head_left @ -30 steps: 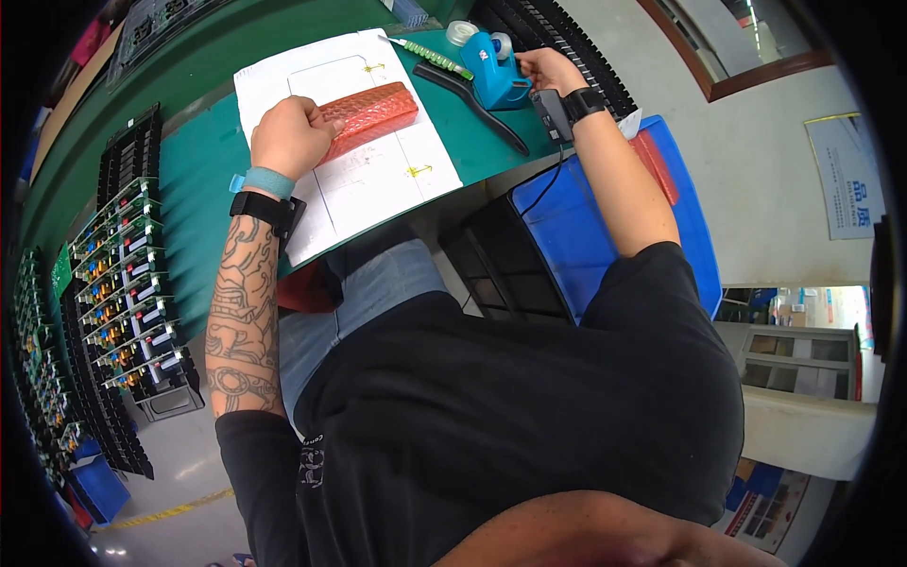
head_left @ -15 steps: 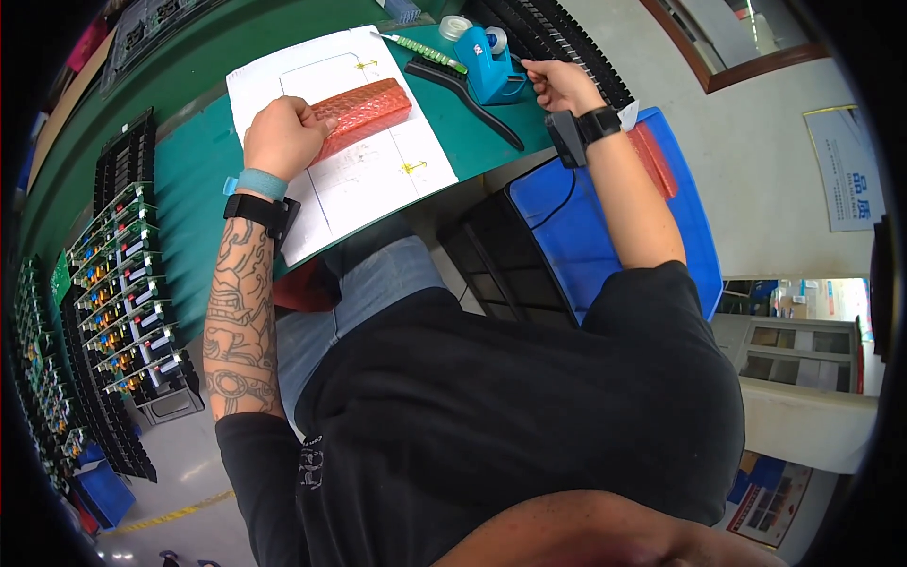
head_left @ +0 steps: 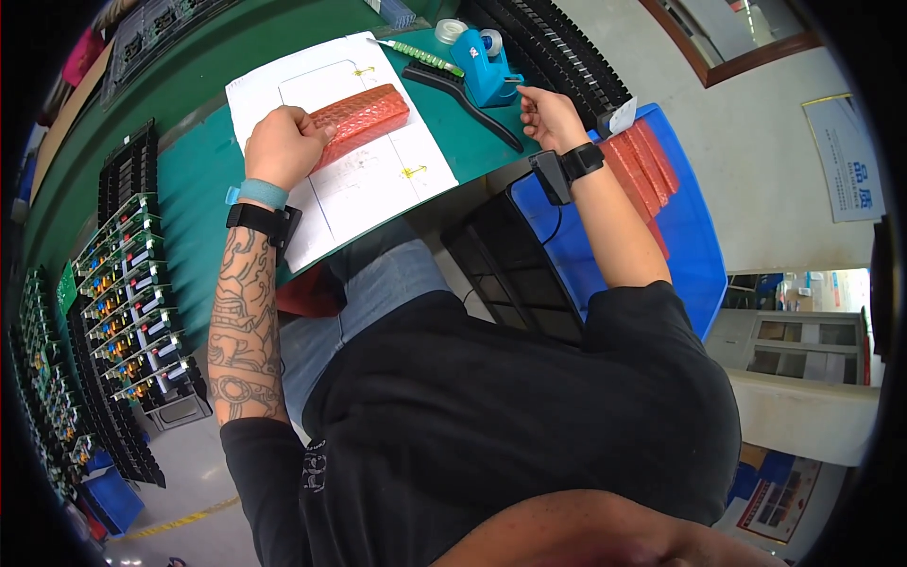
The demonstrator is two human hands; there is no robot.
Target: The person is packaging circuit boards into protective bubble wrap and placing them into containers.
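Note:
A red bubble-wrapped bundle (head_left: 364, 120) lies across a white sheet (head_left: 354, 194) marked with lines and small yellow arrows. My left hand (head_left: 286, 146) grips the bundle's left end, thumb on top. At the right, my right hand (head_left: 554, 120) is closed in a pinch beside the blue tape dispenser (head_left: 485, 77). What the fingertips hold is too thin to make out. A black long-handled brush (head_left: 482, 115) and a green-handled pen-like tool (head_left: 425, 57) lie between the sheet and the dispenser. Black straps circle both wrists.
A blue bin (head_left: 694, 255) at the right holds several red bubble-wrapped bundles (head_left: 642, 170), next to a black crate (head_left: 505, 265). Black slotted racks (head_left: 539, 57) stand behind the dispenser. Circuit boards (head_left: 128, 302) fill racks at the left. A tape roll (head_left: 450, 31) lies by the dispenser.
My right hand has moved down and slightly left, toward the table's near edge. More red bundles in the blue bin show now. My left hand keeps its grip on the bundle.

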